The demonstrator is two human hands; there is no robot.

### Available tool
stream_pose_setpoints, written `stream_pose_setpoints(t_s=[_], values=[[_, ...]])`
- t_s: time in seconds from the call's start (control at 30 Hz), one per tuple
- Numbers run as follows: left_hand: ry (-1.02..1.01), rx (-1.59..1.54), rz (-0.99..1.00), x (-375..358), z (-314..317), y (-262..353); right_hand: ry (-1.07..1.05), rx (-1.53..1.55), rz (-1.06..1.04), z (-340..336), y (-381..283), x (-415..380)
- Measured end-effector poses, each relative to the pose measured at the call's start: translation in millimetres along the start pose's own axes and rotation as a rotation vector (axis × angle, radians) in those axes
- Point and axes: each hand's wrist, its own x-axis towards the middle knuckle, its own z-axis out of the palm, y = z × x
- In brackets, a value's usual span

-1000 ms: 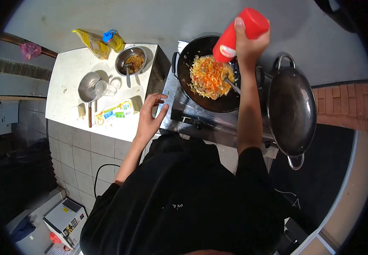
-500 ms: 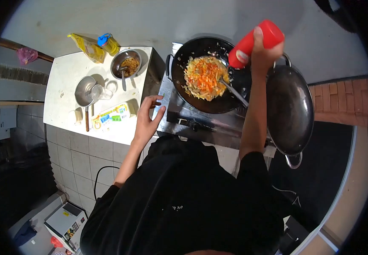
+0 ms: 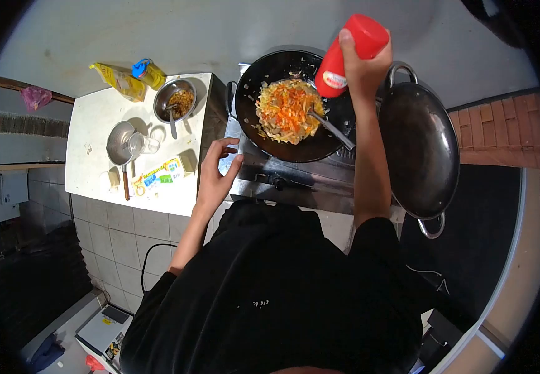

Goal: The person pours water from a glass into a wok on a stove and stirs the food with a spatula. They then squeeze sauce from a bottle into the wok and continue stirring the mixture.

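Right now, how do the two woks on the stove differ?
The left wok holds a yellow and orange stir-fry with a metal utensil resting in it; the right wok holds nothing. The right hand tips a red sauce bottle over the left wok, none over the right wok. The right wok looks larger and sits off to the side. Both are dark, round and have loop handles.

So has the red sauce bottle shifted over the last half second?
Yes. The red sauce bottle in the right hand swung back left, from the wok's right rim to over the food.
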Motion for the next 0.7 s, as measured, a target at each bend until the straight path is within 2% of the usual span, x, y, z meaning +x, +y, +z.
stream_pose_setpoints(t_s=[0.1,0.2,0.3,0.4,0.57,0.63,0.7], values=[[0.015,-0.007,0.002,0,2,0,-0.05,-0.071,-0.011,-1,-4,-5],[0.002,-0.021,0.014,0,3,2,-0.009,0.076,0.083,3,6,11],[0.005,-0.031,0.0,1,3,1,-0.019,-0.047,0.005,-3,-11,2],[0.007,-0.032,0.009,1,3,-1,-0.004,-0.027,-0.009,1,-4,-2],[-0.008,-0.047,-0.001,3,2,0,0.004,0.003,0.055,6,0,0],[0.002,-0.06,-0.029,2,-1,-1,-0.061,-0.08,0.002,6,-23,-11],[0.022,-0.067,-0.023,1,-4,-3,-0.09,-0.039,0.023,12,-16,-11]])
